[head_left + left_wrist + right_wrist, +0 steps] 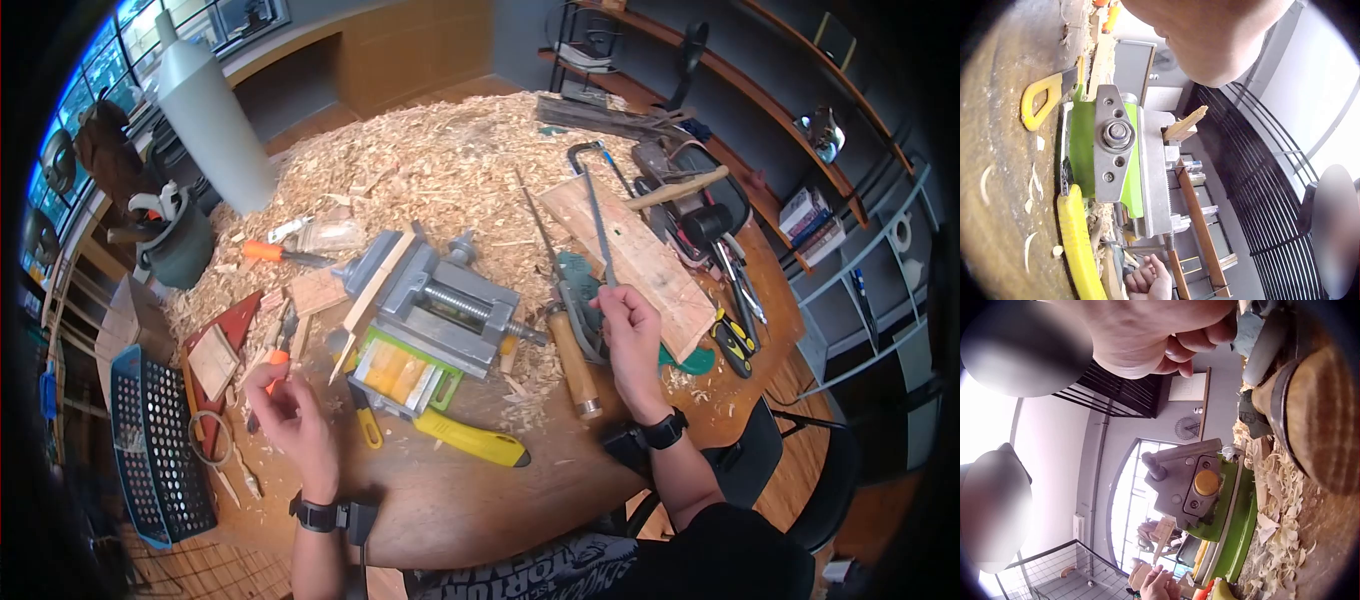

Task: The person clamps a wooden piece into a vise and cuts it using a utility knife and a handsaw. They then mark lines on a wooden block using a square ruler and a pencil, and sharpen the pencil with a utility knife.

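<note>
A grey and green vise (440, 300) stands on the wooden table, a thin split wooden strip (375, 285) lying across its far-left end. My left hand (300, 420) hovers left of the vise, fingers loosely bent and holding nothing visible. Behind its fingertips shows an orange handle (277, 357). On the other side, my right hand (632, 335) hangs with relaxed, curled fingers, overlapping the lower end of a narrow dark blade (598, 225) in the head view. Just beside it lies a file with a wooden handle (575, 370). In front of the vise rests a yellow handle (470, 440).
Wood shavings (400, 150) cover the far half of the table. A flat board (640, 265), black-and-yellow pliers (735, 345) and a mallet (705, 225) lie at right. At left stand a dark perforated basket (155, 460) and a tall pale bottle-shaped vessel (215, 125).
</note>
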